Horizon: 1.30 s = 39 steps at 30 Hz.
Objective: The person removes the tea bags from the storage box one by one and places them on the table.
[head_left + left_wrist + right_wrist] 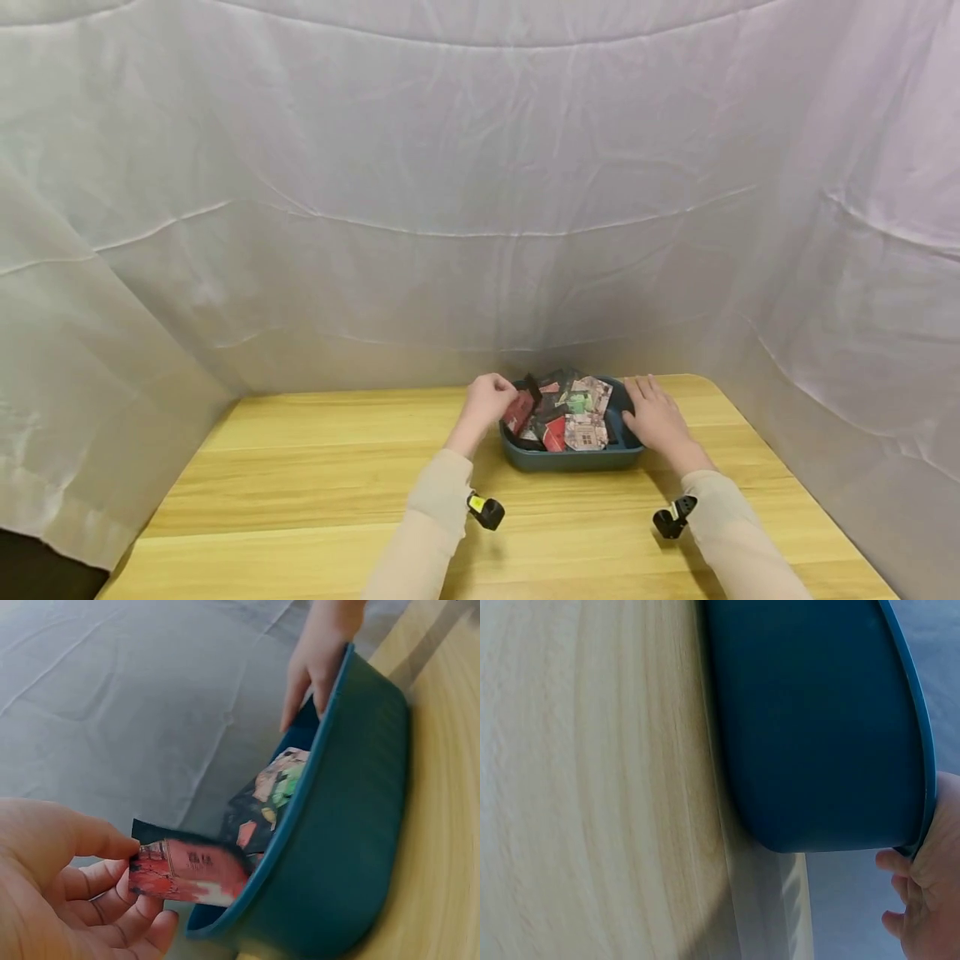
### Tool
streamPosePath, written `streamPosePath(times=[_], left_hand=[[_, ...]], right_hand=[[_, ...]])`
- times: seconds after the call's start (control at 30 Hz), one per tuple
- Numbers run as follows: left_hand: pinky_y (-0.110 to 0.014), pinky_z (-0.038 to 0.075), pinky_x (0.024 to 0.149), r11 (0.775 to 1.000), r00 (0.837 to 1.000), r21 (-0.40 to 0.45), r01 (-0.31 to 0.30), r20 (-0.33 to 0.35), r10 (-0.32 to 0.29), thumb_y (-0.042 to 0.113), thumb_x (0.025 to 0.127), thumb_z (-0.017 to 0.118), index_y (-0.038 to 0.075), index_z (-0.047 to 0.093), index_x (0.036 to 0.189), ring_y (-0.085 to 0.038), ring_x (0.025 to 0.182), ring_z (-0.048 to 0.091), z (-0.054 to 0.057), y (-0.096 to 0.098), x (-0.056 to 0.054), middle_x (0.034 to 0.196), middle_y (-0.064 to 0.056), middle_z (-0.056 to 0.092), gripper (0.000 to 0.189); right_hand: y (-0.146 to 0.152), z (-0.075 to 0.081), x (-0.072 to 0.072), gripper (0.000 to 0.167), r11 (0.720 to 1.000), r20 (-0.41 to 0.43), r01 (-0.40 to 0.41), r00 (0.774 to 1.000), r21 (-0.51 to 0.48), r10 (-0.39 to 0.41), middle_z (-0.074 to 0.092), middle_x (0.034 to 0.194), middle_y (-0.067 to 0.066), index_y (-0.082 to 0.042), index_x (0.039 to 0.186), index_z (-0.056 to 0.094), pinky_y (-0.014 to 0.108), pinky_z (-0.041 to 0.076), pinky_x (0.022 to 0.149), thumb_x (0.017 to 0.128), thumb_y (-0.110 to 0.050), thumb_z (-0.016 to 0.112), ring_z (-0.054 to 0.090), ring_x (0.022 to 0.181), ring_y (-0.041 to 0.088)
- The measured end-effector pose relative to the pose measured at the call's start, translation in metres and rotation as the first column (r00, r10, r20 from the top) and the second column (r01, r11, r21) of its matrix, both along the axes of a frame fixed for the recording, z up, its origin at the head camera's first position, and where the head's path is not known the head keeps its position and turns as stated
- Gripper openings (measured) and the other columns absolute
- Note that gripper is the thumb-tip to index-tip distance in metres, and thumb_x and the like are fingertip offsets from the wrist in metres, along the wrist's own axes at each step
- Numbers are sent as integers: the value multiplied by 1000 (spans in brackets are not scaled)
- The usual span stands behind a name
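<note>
A dark teal plastic bin (pixel 570 460) stands near the back of the table, full of small printed packets (pixel 587 435) in black, red, pink and green. At its left end my left hand (pixel 486 400) pinches a flat red packet (pixel 191 870) with a dark edge between thumb and fingers. That packet tilts over the bin's rim, its far end overlapping the inside. My right hand (pixel 657 418) holds the bin's right end, the thumb over the rim and the other fingers along the outside. The right wrist view shows fingertips (pixel 892 861) just under the rim.
The bin rests on a pale wood-grain table (pixel 315 475). A grey-white cloth (pixel 480 208) hangs behind it and along both sides. Each sleeve carries a small black wrist camera (pixel 487 512).
</note>
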<state>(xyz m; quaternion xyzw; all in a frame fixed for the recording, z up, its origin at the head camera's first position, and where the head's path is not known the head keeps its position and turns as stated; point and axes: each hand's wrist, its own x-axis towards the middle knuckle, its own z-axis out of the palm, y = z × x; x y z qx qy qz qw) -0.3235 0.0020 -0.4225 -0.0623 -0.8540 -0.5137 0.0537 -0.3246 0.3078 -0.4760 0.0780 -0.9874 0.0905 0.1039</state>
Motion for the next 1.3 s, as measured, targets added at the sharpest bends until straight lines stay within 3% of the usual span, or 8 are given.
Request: streamPosePath(times=[0.3, 0.5, 0.73, 1.3], left_hand=[[-25, 52, 60, 986, 1000, 169, -6, 10, 4, 5, 87, 63, -3, 68, 90, -14, 67, 58, 5, -26, 6, 84, -13, 67, 10], [-21, 49, 58, 978, 999, 202, -52, 2, 52, 6, 87, 63, -4, 68, 91, -11, 68, 54, 6, -51, 9, 79, -10, 65, 11], [-23, 54, 59, 957, 994, 270, -109, 42, 101, 3, 88, 62, -7, 66, 95, -9, 65, 55, 1, -85, 11, 79, -9, 64, 13], [-23, 57, 66, 946, 965, 204, -250, 135, 226, 7, 93, 58, -9, 63, 106, -7, 69, 58, -24, -180, 18, 86, -8, 65, 21]], right_hand=[[3, 1, 2, 65, 1000, -2, -3, 1000, 13, 3, 28, 152, 33, 8, 147, 31, 64, 23, 114, 95, -21, 57, 19, 143, 51], [5, 0, 1, 65, 1000, -14, -7, 1000, 29, 7, 30, 152, 34, 8, 147, 32, 64, 24, 114, 95, -21, 58, 20, 143, 51], [4, 2, 2, 65, 1000, -8, -7, 1000, 16, 8, 30, 151, 34, 8, 147, 32, 65, 24, 114, 95, -21, 58, 20, 142, 52], [3, 1, 1, 65, 1000, 1, 1, 1000, 1, -1, 29, 152, 33, 8, 148, 31, 65, 22, 114, 95, -21, 57, 19, 143, 52]])
